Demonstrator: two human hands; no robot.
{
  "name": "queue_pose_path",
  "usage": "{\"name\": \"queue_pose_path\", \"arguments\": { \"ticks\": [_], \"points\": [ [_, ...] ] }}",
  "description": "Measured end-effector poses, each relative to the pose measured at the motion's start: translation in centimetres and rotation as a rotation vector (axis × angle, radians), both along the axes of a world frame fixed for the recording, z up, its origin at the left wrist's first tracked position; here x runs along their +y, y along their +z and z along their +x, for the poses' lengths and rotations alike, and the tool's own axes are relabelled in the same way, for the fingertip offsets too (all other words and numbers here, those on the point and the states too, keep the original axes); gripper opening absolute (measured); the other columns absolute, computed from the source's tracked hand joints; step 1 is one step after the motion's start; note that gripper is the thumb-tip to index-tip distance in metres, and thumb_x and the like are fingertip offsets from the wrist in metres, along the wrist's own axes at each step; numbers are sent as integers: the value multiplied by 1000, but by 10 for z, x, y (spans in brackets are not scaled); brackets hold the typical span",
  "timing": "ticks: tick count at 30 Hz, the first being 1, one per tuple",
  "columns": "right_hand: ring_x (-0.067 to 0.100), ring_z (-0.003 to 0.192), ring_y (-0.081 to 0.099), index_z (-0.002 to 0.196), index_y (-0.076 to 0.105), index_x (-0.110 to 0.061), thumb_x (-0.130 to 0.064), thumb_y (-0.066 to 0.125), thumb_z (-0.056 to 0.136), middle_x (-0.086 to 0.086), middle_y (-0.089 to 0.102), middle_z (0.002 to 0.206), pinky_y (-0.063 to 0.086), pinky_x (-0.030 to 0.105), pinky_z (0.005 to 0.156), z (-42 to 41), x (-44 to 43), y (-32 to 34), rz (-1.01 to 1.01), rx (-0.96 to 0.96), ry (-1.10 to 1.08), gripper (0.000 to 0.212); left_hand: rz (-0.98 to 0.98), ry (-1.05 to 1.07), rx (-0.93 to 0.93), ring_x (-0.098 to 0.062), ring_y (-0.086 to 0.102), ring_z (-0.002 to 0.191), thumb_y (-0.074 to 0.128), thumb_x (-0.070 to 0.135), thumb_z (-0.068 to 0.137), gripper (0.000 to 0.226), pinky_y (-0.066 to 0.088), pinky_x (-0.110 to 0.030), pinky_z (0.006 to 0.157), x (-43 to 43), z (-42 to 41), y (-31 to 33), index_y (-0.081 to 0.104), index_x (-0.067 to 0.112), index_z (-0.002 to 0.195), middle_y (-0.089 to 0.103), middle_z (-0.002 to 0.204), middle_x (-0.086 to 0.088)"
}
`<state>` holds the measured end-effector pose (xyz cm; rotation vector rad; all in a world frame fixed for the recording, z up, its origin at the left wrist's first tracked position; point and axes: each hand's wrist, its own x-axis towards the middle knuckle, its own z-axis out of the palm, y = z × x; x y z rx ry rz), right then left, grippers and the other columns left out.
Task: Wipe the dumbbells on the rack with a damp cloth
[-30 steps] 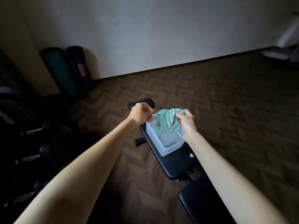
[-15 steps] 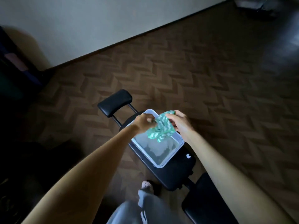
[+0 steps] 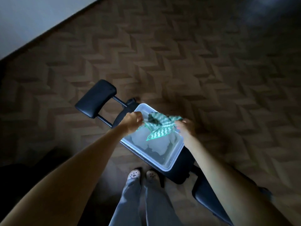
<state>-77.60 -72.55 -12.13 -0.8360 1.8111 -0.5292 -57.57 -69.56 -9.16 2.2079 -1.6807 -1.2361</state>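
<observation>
Both hands, left hand (image 3: 132,121) and right hand (image 3: 185,130), pinch the cloth (image 3: 158,127) above the tub (image 3: 176,153), seemingly wetting it; no dumbbell visible, wiping not begun.

Room above the tub (image 3: 178,151) is blocked across its far half by the cloth (image 3: 161,127), held stretched between the left hand (image 3: 132,122) and right hand (image 3: 185,130). The near half of the tub is open from above. The worktop (image 3: 181,175) is mostly covered by the tub; only a narrow bare strip is seen at the near end. The far-left side is obstructed by the padded bar (image 3: 96,99) and its black posts (image 3: 120,101). Wide free floor (image 3: 203,70) is seen beyond and to the right. The near side is closed off by the person's legs (image 3: 130,196). A dark mass (image 3: 24,170) is noted lower left, possibly equipment; too dim to tell.
</observation>
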Motion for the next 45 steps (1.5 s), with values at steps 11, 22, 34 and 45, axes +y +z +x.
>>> {"name": "queue_pose_path", "arguments": {
  "ticks": [11,22,34,45],
  "points": [
    [17,94,53,127,40,-14,13,57,79,3,47,108,45,22,73,18,20,-17,55,-178,126,57,-20,78,236,-21,44,71,51,15,92,31,32,-24,55,-10,-5,-12,43,17,61,46,66,-2],
    [21,93,62,117,55,-12,-6,59,84,6,65,101,47,25,71,47,23,-14,-9,43,627,34,-41,-132,446,-2,36,42,65,20,88,24,27,-18,48,-44,-10,9,54,18,66,43,44,9],
    [14,51,19,58,18,-18,0,50,74,-3,19,55,13,29,51,0,12,-20,271,173,708,40,143,-159,171,-12,50,68,65,21,86,16,37,-25,63,-36,16,-21,63,10,75,60,77,-5],
    [14,58,50,140,38,-7,-7,43,96,11,62,105,33,23,47,-8,-2,-55,243,301,673,44,-31,136,-75,-33,59,103,50,11,90,34,47,-37,91,-40,-5,-81,56,15,124,48,129,-14]
  ]
}}
